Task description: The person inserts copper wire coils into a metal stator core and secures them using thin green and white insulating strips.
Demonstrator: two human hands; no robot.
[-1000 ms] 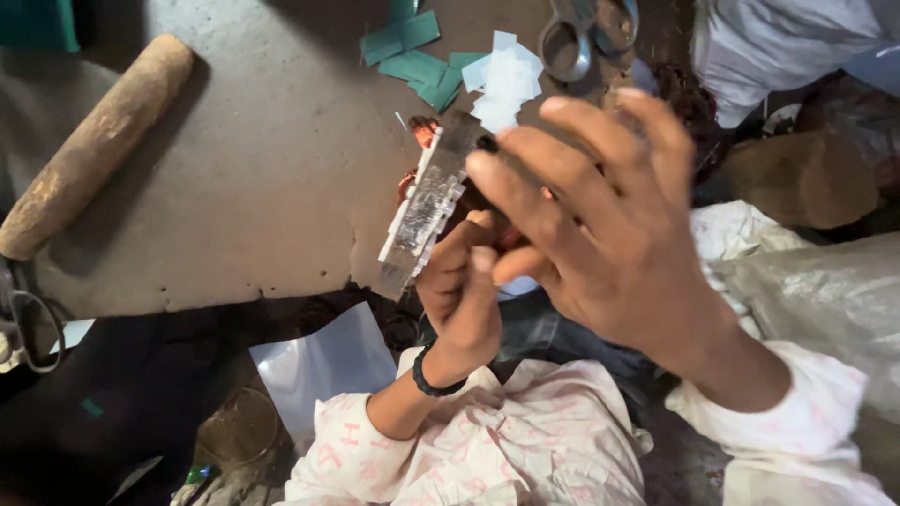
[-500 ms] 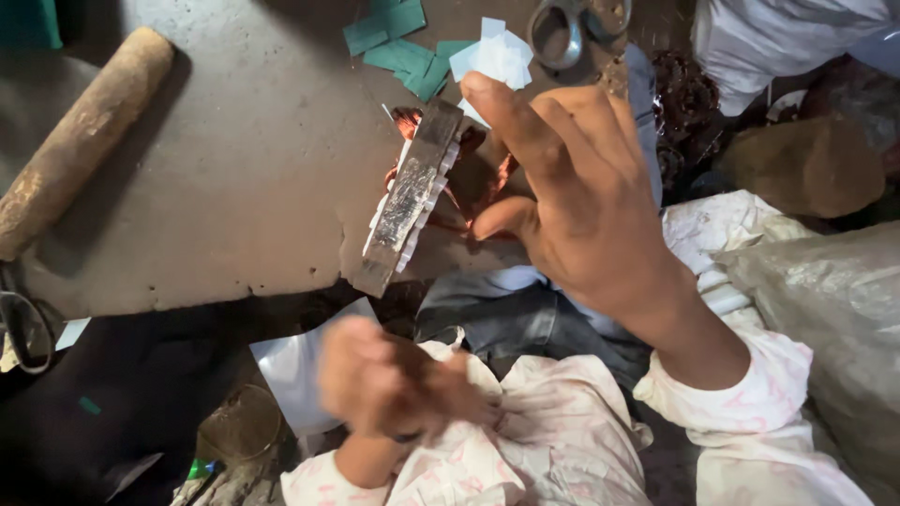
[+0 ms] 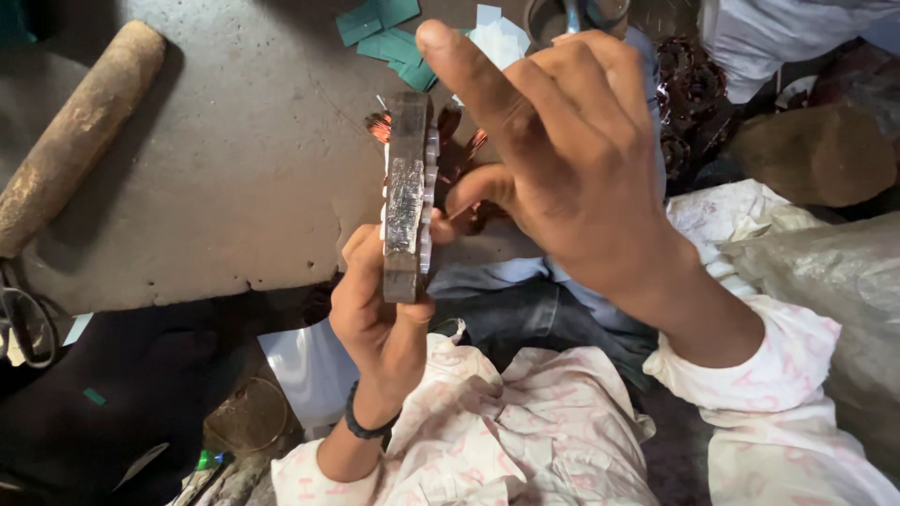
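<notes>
Two hands: both were seen at the centre of the frame, working on one metal part held edge-on to the camera.
Wooden handle [image 3: 80, 136]: was laid diagonally at the upper left, on the grey slab [image 3: 244, 178].
Scissors [image 3: 23, 319]: were partly seen at the left edge, below the slab.
Left hand [image 3: 375, 314]: was closed around the lower end of the stator core [image 3: 405, 201], thumb and fingers wrapped on it; a dark band was worn at the wrist.
Stator core: was held upright, just left of centre, above the lap; a grey laminated edge was shown, with white insulation along its right side.
Copper winding [image 3: 459, 164]: was seen behind and right of the core, reddish coils touching it.
Green paper scraps [image 3: 389, 33]: were scattered at the top centre on the slab, with white scraps beside them.
Right hand [image 3: 562, 178]: was raised right of the core, index finger stretched upward, thumb and bent fingers pressed toward the winding; whether a wire was pinched could not be told.
Brown coils [image 3: 689, 103]: were piled at the upper right.
Plastic sheet [image 3: 825, 272]: was spread at the right edge.
</notes>
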